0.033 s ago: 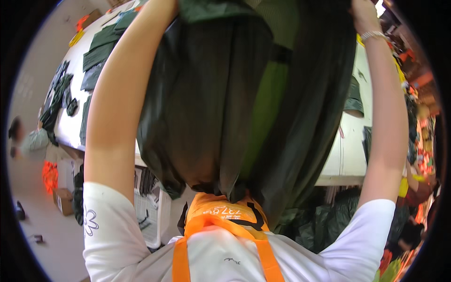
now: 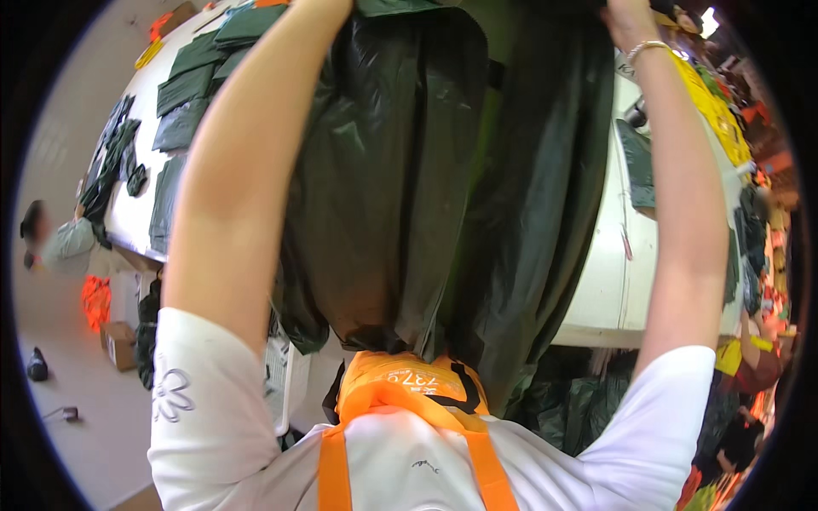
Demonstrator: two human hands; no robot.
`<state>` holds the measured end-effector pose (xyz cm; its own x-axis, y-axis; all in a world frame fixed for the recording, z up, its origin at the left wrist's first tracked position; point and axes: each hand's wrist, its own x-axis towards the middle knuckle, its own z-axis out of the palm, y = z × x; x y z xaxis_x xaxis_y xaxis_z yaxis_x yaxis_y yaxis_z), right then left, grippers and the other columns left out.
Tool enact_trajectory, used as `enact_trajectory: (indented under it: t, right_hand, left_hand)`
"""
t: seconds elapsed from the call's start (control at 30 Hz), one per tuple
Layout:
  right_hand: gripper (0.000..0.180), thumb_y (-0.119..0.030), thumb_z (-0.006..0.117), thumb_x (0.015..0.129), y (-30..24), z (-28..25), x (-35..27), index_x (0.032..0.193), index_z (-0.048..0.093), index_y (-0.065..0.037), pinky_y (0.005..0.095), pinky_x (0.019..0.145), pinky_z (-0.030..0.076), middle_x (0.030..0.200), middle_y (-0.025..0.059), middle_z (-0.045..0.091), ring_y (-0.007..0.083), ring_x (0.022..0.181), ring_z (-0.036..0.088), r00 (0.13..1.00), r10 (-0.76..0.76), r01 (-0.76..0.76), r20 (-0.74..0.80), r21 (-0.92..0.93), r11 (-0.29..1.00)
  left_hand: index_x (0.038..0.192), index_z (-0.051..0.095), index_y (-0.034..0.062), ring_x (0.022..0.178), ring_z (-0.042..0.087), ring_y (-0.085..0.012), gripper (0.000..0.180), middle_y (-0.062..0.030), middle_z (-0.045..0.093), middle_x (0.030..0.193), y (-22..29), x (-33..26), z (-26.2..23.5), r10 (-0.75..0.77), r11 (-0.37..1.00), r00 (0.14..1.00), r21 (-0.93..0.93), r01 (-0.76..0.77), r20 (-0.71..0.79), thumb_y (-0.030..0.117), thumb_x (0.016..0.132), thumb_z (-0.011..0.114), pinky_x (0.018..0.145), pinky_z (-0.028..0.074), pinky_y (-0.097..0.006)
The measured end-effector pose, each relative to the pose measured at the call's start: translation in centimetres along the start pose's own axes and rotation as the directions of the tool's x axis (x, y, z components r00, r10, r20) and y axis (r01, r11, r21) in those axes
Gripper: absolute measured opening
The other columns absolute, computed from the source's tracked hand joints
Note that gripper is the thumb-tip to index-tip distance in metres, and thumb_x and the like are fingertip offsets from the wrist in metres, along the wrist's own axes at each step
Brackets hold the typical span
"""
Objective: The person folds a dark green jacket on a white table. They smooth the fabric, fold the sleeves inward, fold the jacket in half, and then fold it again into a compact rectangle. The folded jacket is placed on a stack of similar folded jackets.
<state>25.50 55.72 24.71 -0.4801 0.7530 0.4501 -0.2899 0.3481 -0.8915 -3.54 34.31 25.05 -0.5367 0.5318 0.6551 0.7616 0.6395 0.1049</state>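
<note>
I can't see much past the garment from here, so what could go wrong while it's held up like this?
1. The dark green garment hangs between both raised arms and hides most of the white table, so things there could be knocked.
2. Its lower edge droops onto the orange pouch at the chest and may snag on the black strap.
3. The left hand is out of frame and the right hand barely shows, so the grip cannot be checked.

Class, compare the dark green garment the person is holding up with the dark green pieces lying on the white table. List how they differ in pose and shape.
The held garment hangs down between both raised arms, loose and creased; the table pieces lie flat on the white table. The held garment looks far larger in view and shows a lighter green strip inside; the table pieces look small and plain. Both are dark green and slightly shiny.
</note>
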Motion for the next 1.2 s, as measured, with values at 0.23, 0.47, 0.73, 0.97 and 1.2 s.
enact_trajectory:
  t: [0.23,0.47,0.73,0.97,1.2]
  right_hand:
    - [0.069,-0.028,0.051,0.09,14.6,0.6,-27.8,0.141,0.022,0.008,0.046,0.111,0.024,0.144,0.0337,0.022,0.0465,0.134,0.025,0.608,0.553,0.073,0.569,-0.734,0.675]
    - [0.067,-0.028,0.06,0.085,15.3,-2.4,-45.7,0.141,0.033,-0.004,0.053,0.111,0.015,0.15,0.0239,0.02,0.0404,0.139,0.016,0.649,0.695,-0.017,0.309,-0.908,0.42]
    - [0.064,-0.039,0.059,0.084,26.8,-3.7,-33.2,0.138,0.041,-0.008,0.049,0.109,0.023,0.147,0.0193,0.03,0.0358,0.135,0.029,0.879,0.345,0.198,0.329,-0.911,0.362]
    - [0.049,-0.035,0.071,0.069,21.6,1.4,-29.7,0.107,0.06,-0.006,0.0537,0.096,0.036,0.12,0.014,0.052,0.031,0.119,0.042,0.906,0.388,0.119,0.167,-0.982,0.143]
    - [0.042,-0.014,0.061,0.081,13.0,0.7,-50.4,0.121,0.053,-0.003,0.0452,0.108,0.028,0.134,0.0176,0.046,0.032,0.128,0.039,0.945,0.323,-0.171,-0.041,-0.906,0.387]
  left_hand:
    - [0.145,0.025,0.0061,0.139,0.021,-0.037,0.078,-0.0173,0.024,0.15,3.5,-35.7,6.4,0.196,0.971,0.851,-0.22,-0.097,0.488,0.031,0.082,0.064,0.111,0.013,-0.056]
    - [0.143,0.036,0.0179,0.139,0.016,-0.0397,0.076,-0.0141,0.02,0.153,2.4,-53.7,3.5,-0.011,0.984,0.584,-0.094,0.15,0.812,0.055,0.08,0.058,0.107,0.009,-0.063]
    - [0.138,0.041,0.0198,0.137,0.024,-0.0356,0.075,-0.0102,0.03,0.149,-2.2,-41.9,17.3,0.08,0.995,0.827,-0.1,-0.029,0.557,0.052,0.075,0.066,0.107,0.018,-0.058]
    - [0.133,0.048,0.017,0.128,0.037,-0.0296,0.063,-0.0079,0.041,0.141,-2.2,-36.6,20.2,0.25,0.968,0.859,-0.113,-0.223,0.447,0.047,0.08,0.063,0.097,0.034,-0.051]
    - [0.145,0.033,0.0219,0.137,0.029,-0.0289,0.067,-0.0016,0.026,0.152,-5.6,-39.9,22.2,0.186,0.966,0.808,0.045,-0.253,0.559,0.059,0.09,0.043,0.105,0.027,-0.056]
